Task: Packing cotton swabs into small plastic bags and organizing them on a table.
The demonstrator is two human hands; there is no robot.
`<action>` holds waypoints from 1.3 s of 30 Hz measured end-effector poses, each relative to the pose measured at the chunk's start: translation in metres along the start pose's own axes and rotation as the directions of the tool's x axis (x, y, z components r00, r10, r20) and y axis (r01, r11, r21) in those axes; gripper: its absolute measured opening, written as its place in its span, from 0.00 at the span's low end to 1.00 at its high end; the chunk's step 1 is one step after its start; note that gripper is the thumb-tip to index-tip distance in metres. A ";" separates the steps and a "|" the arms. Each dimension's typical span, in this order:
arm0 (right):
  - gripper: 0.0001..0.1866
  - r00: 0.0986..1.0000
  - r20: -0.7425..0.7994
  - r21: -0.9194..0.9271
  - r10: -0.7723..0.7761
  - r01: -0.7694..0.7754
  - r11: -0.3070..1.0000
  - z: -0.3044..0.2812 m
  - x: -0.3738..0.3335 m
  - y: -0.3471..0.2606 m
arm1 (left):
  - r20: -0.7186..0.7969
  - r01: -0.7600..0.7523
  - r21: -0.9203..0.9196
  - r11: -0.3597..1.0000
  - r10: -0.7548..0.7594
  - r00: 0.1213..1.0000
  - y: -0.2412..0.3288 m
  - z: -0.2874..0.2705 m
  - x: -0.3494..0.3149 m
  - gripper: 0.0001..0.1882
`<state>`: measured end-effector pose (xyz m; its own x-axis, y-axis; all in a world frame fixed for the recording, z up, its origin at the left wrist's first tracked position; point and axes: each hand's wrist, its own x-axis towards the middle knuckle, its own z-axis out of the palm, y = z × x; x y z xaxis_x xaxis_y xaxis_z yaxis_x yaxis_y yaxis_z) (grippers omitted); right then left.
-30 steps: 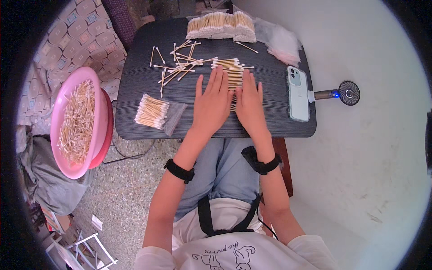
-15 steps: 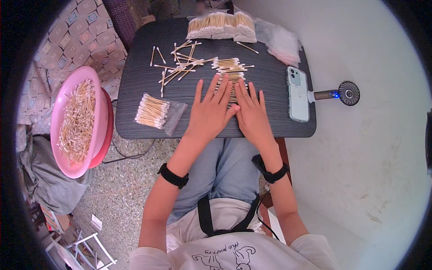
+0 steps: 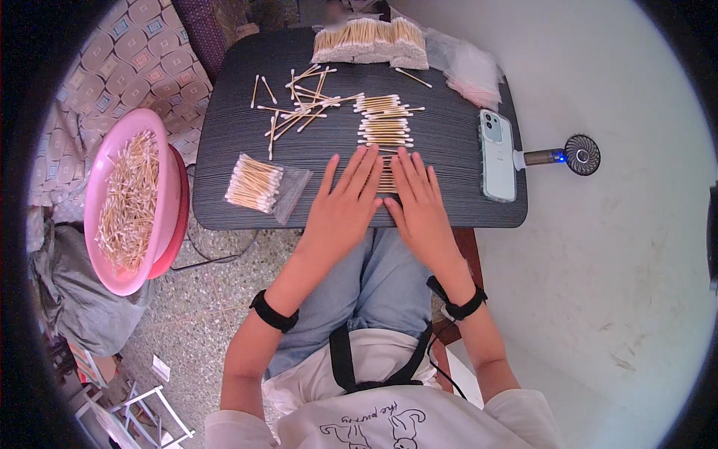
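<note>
Bare left hand [image 3: 342, 209] and bare right hand [image 3: 419, 206]: flat, unclenched, grasping nothing visible, laid over opposite ends of tan-stemmed, white-tipped cotton swabs [image 3: 385, 133], likely aligning the row on the black, round-cornered table [image 3: 458, 150]

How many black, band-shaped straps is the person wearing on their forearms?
2: one black band-shaped strap around the left forearm, a second black strap around the right forearm. Their undersides are hidden; no third shows on either forearm.
</note>
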<state>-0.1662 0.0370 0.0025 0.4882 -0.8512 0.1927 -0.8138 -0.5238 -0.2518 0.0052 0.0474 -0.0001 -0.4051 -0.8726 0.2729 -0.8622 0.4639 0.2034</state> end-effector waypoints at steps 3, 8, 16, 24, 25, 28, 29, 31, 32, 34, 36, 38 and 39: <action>0.32 0.999 -0.050 0.047 0.007 -0.005 0.999 0.000 0.006 -0.003 | -0.010 0.028 -0.022 0.999 -0.028 1.000 -0.003 0.001 0.006 0.30; 0.28 0.996 -0.084 -0.015 -0.014 0.013 1.000 0.009 0.010 0.000 | -0.098 -0.014 0.044 0.999 0.018 0.995 -0.005 0.009 0.010 0.26; 0.24 0.983 -0.166 0.101 -0.075 0.093 0.991 -0.003 0.012 0.002 | -0.127 -0.065 -0.036 0.997 0.060 0.990 -0.007 0.004 0.005 0.23; 0.17 0.986 -0.127 0.113 -0.104 0.119 0.986 -0.015 0.017 0.006 | -0.186 -0.062 -0.154 0.986 0.033 0.982 -0.004 -0.001 0.010 0.20; 0.15 0.988 -0.112 0.118 -0.111 0.124 0.985 -0.015 0.017 0.007 | -0.145 -0.062 -0.135 0.989 0.042 0.988 -0.003 -0.002 0.010 0.19; 0.12 0.986 -0.100 0.092 -0.136 0.145 0.985 -0.014 0.018 0.009 | -0.125 -0.063 -0.100 0.993 0.050 0.991 -0.002 0.001 0.010 0.16; 0.11 0.983 -0.102 0.062 -0.155 0.162 0.985 -0.014 0.018 0.009 | -0.146 -0.063 -0.082 0.995 0.050 0.988 -0.001 0.003 0.010 0.15; 0.10 0.982 -0.090 0.043 -0.163 0.168 0.985 -0.015 0.018 0.007 | -0.120 -0.057 -0.065 0.996 0.049 0.992 -0.001 0.005 0.011 0.13; 0.09 0.982 -0.079 0.024 -0.170 0.172 0.985 -0.015 0.018 0.006 | -0.094 -0.052 -0.047 0.998 0.047 0.994 0.000 0.006 0.011 0.12; 0.09 0.981 -0.062 -0.003 -0.184 0.184 0.983 -0.015 0.019 0.007 | -0.084 -0.050 -0.018 0.999 0.048 0.995 0.001 0.007 0.013 0.12; 0.09 0.979 -0.044 -0.030 -0.197 0.195 0.980 -0.014 0.019 0.007 | -0.074 -0.048 0.012 0.999 0.048 0.996 0.002 0.009 0.014 0.11; 0.09 0.980 -0.013 -0.077 -0.200 0.198 0.977 -0.014 0.018 0.008 | -0.081 -0.057 0.054 0.997 0.062 0.995 0.003 0.012 0.014 0.11; 0.09 0.980 -0.013 -0.076 -0.200 0.198 0.977 -0.015 0.018 0.009 | -0.081 -0.057 0.054 0.997 0.061 0.995 0.003 0.011 0.015 0.11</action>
<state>-0.1688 0.0173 0.0176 0.6367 -0.7291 0.2511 -0.7226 -0.6778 -0.1357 -0.0063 0.0340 -0.0060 -0.4312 -0.8273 0.3599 -0.8530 0.5039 0.1362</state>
